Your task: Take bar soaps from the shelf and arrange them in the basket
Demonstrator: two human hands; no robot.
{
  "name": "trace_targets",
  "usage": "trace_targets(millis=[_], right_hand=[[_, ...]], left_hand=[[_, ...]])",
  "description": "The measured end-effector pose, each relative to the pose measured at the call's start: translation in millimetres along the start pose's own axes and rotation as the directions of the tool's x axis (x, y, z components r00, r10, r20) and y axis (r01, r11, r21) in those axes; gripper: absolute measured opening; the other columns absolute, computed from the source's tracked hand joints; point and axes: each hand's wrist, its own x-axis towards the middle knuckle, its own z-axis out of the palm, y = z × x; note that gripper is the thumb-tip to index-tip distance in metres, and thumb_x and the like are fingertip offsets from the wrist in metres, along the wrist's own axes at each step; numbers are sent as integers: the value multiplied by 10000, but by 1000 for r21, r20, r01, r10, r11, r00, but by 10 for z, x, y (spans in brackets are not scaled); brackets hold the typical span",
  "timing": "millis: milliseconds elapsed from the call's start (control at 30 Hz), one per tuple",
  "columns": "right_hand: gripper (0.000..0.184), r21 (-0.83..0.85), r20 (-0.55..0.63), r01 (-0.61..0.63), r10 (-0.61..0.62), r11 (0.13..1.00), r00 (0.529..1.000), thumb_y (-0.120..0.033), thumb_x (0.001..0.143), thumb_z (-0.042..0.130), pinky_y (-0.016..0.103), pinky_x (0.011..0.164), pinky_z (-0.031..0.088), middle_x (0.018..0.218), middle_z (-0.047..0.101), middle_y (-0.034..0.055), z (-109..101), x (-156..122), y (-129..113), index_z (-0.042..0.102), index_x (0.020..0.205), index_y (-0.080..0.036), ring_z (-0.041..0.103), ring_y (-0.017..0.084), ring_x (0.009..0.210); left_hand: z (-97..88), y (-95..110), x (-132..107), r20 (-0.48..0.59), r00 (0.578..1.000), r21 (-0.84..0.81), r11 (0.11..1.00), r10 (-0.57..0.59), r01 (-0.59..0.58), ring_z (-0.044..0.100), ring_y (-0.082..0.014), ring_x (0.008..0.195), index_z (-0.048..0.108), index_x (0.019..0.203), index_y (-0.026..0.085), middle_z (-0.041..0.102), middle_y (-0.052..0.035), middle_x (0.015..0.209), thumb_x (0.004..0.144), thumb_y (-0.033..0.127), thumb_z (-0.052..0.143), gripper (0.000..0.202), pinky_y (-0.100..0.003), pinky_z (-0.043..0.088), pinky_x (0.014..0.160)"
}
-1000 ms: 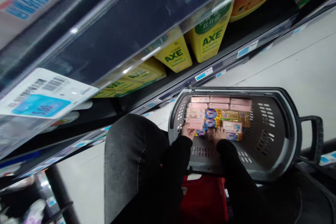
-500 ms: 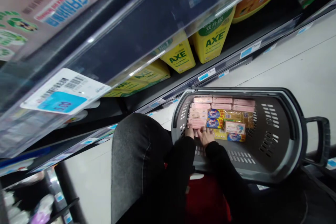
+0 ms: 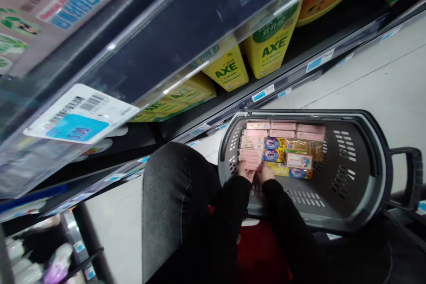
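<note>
Head view: your left hand [image 3: 245, 170] and right hand [image 3: 266, 171] pinch the nearest pink box [image 3: 250, 165]; basket [image 3: 366, 195] remains mostly stocked.

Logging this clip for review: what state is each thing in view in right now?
Grey plastic shopping basket: upright, partly filled with boxes.
Pink soap boxes: stacked in rows at the basket's left side.
Left hand: on the nearest pink box.
Right hand: fingers on the same box; grip unclear.
Yellow AXE packs: standing on the lower shelf.
</note>
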Motion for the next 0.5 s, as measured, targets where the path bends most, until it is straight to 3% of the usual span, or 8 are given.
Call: trace_targets(millis=[100,200,267,333,367,433,500], right_hand=[[461,35,55,-56,54,998,997,-142,831,532,297,763,496,1003,716,157,-75,-8,-69,487,1280,-51,673,226,902],[472,19,94,-54,52,998,994,-172,796,607,294,801,489,1036,711,133,-419,14,102,535,1258,-106,658,222,949],[385,-79,-30,-78,76,994,997,-241,846,553,341,855,464,1117,662,179,-736,47,328,570,1204,-102,614,258,1032],[393,-274,-223,-164,103,947,969,-288,867,511,415,900,423,1206,586,226,-1026,82,593,561,1205,-95,543,314,1117],[410,-367,-250,-204,115,908,962,-299,858,523,443,919,401,1244,552,236,-1138,98,724,552,1214,-97,506,334,1152],[425,-519,-163,-185,116,835,980,-275,845,537,467,953,358,1297,508,228,-1272,126,951,532,1232,-101,449,344,1204],[380,-586,-37,-88,82,806,996,-220,867,482,448,965,338,1298,505,209,-1299,143,1101,524,1224,-96,442,325,1205]], left_hand=[[3,8,-8,0,1000,-11,1000,5,-5,650,-208,942,577,1107,193,655,-99,956,788,183,569,320,-314,548,842],[16,17,-36,-4,1000,-21,1000,6,-6,649,-225,970,584,1104,193,662,-101,951,797,172,560,309,-375,543,882],[38,43,-62,-7,1000,-14,1000,5,-5,641,-237,1008,584,1112,178,664,-110,963,807,183,558,305,-413,527,917],[65,84,-90,22,998,23,998,-60,60,627,-280,1053,577,1135,144,662,-145,985,820,236,559,329,-480,509,932],[77,107,-104,50,992,46,993,-113,111,616,-313,1074,570,1152,122,658,-170,998,828,277,553,360,-522,501,924],[90,143,-124,102,974,76,978,-203,196,591,-373,1108,547,1197,91,647,-215,1034,835,334,532,436,-590,494,884],[90,158,-135,119,970,63,977,-211,205,574,-391,1131,518,1246,103,632,-227,1087,822,315,523,475,-606,500,848]])
